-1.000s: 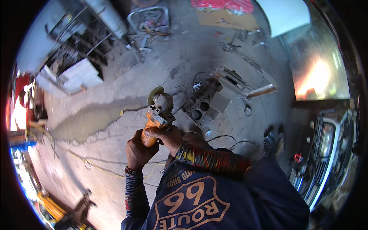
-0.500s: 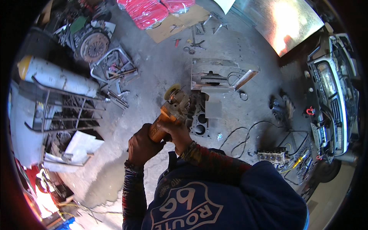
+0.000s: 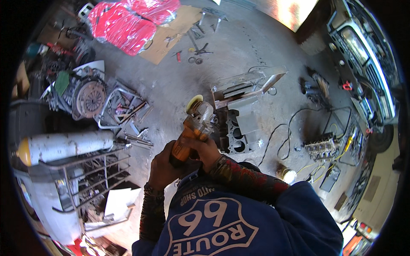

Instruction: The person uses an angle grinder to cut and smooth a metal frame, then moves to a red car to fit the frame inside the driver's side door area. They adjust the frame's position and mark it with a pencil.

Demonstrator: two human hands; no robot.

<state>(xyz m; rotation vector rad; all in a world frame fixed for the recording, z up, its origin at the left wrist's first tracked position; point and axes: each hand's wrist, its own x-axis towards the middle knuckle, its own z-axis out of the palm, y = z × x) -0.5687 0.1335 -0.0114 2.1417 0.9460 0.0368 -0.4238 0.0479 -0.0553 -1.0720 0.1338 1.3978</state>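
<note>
An orange angle grinder (image 3: 188, 136) with a metal head and a pale yellow disc (image 3: 194, 102) is held before my body, disc pointing away. My left hand (image 3: 163, 167) is closed around the rear end of its body. Farther forward, my right hand (image 3: 204, 150) wraps the body from the right side. Just right of the grinder is an engine block (image 3: 235, 136) with round cylinder bores, partly covered by a flat grey metal plate (image 3: 250, 117). I cannot tell whether the disc touches anything or spins.
Behind the block stands an open metal box frame (image 3: 252, 83). A grey gas cylinder (image 3: 70, 145) lies at the left near a metal rack and scrap parts. Black cable (image 3: 279, 141) loops over the floor at right, near a cylinder head (image 3: 321, 148). A vehicle front (image 3: 363, 55) stands far right.
My view has turned, so the surroundings sit differently in the picture. The grinder stays in both hands, its disc now showing as a thinner, tilted rim.
</note>
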